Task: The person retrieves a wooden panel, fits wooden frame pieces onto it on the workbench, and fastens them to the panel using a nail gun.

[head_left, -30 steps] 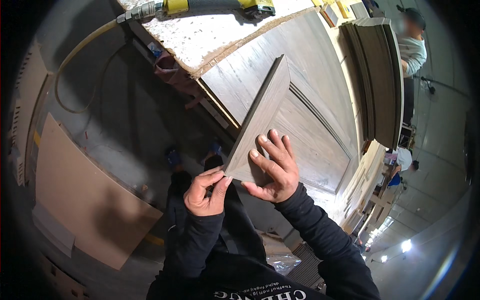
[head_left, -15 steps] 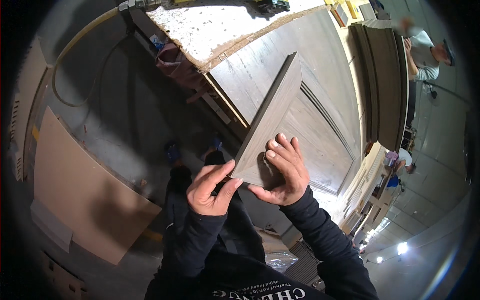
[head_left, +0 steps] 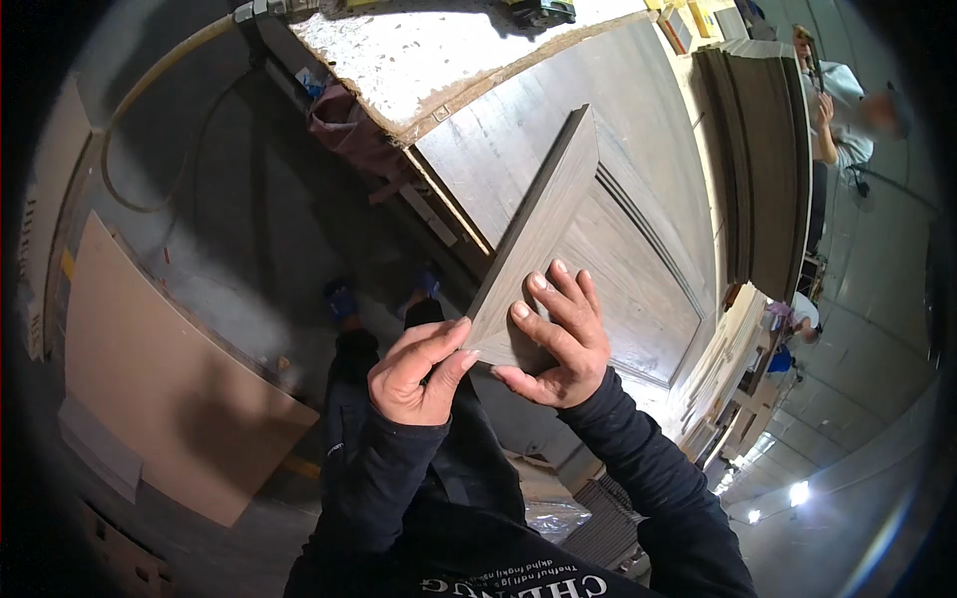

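Observation:
A grey-brown wooden cabinet door (head_left: 635, 261) with a framed, recessed panel lies on the workbench. Its near corner sticks out over the bench edge toward me. My left hand (head_left: 414, 377) is closed at that corner, thumb and forefinger pinching it; whether a small piece is between them is hidden. Against the near end of the frame, my right hand (head_left: 566, 347) holds the door, with its fingers bent over the face and its thumb along the near edge. The fingers cast a shadow on the wood.
A pale, worn board (head_left: 399, 75) lies on the bench's far left. Stacked dark panels (head_left: 763, 164) stand at the right, with a co-worker (head_left: 847, 115) beyond. A large tan sheet (head_left: 179, 389) leans at left; a yellowish hose (head_left: 150, 90) curves above the floor.
My right hand's fingers have shifted slightly left over the door's face. My left hand keeps its pinch at the corner. The co-worker beyond the panels has raised a hand.

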`<state>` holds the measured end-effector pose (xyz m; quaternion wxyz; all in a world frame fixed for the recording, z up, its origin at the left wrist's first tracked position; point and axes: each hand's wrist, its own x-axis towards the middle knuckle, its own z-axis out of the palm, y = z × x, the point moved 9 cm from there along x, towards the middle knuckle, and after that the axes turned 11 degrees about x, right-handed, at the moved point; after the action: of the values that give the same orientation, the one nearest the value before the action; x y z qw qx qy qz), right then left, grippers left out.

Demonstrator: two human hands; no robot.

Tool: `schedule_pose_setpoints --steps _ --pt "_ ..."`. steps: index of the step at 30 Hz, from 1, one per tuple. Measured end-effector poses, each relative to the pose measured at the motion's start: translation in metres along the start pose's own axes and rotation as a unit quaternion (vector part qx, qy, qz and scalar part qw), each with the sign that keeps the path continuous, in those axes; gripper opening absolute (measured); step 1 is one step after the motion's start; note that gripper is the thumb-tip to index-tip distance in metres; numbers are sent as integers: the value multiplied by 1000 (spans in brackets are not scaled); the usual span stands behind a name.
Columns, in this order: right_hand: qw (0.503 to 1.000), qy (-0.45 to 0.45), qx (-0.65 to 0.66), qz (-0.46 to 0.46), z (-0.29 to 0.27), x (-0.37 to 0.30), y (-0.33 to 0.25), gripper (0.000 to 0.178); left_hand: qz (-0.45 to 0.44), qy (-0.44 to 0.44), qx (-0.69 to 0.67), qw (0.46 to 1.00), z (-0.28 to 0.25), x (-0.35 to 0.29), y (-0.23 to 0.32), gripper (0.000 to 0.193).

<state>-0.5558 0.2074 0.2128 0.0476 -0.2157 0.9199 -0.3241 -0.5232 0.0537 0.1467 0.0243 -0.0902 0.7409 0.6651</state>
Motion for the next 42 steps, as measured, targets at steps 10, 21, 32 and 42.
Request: schedule_pose_setpoints --steps 10,21,32,42 --pt "999 -4 -37 -13 1 -1 -5 53 18 49 -8 999 2 -14 -9 17" --pt "999 -8 -30 -9 2 4 -5 52 -34 94 -254 962 11 -20 -17 23" --pt "998 48 30 22 -4 -6 1 58 -52 23 -14 998 0 -20 -28 35" --pt "999 37 9 8 -4 -6 1 53 -44 26 -68 996 7 -13 -23 31"
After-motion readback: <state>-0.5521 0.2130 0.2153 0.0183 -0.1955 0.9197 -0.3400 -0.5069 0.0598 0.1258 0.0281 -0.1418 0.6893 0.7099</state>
